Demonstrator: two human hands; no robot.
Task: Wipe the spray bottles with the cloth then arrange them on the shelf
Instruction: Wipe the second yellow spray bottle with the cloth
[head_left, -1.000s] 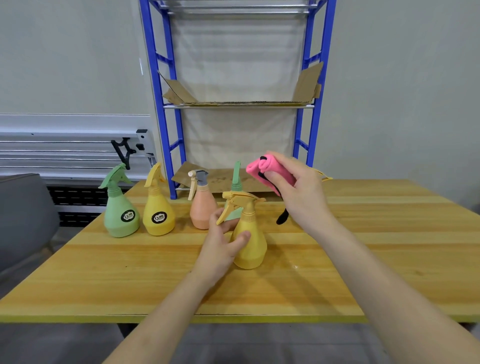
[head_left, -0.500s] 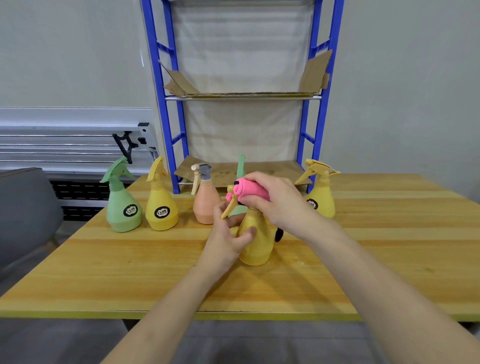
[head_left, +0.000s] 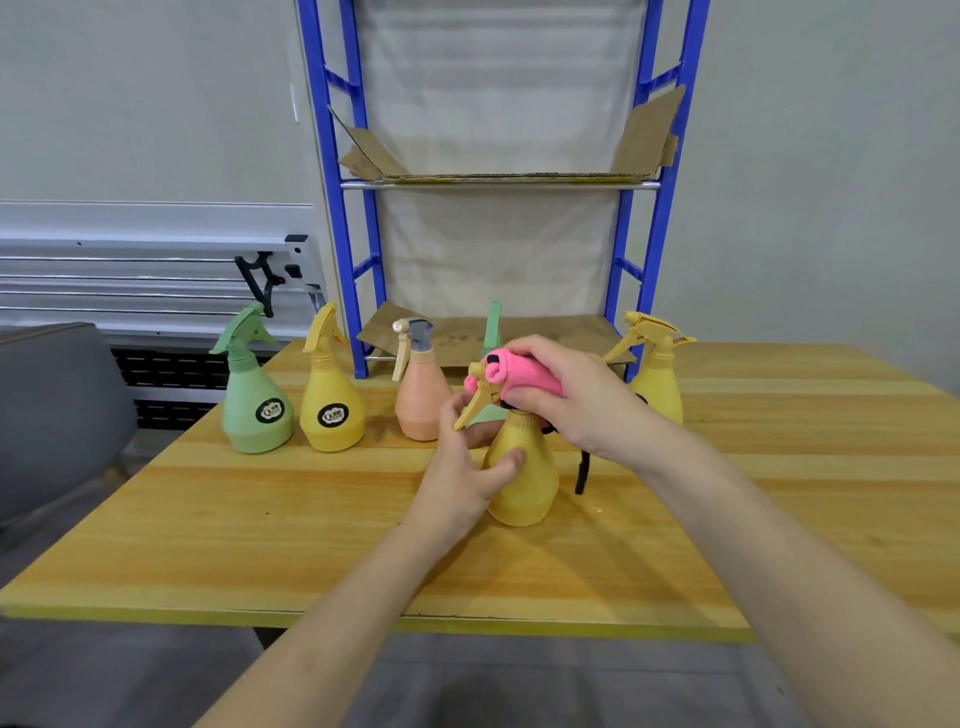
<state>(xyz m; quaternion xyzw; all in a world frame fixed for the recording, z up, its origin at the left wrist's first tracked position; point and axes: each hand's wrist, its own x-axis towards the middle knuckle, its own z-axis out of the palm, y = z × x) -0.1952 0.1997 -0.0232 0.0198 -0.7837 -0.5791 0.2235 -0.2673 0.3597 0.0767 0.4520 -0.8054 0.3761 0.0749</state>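
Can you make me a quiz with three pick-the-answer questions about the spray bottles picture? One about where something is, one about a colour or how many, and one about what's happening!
1. Where is the pink cloth?
A. on the spray head of the front yellow bottle
B. on the shelf
C. flat on the table

2. What colour is the leftmost bottle?
A. pink
B. blue
C. green

3. What is the left hand doing?
A. resting flat on the table
B. gripping the front yellow bottle
C. reaching to the shelf

Answers:
1 A, the right hand presses the cloth onto the head.
2 C, its body and trigger are green.
3 B, thumb and fingers wrap the bottle's body.
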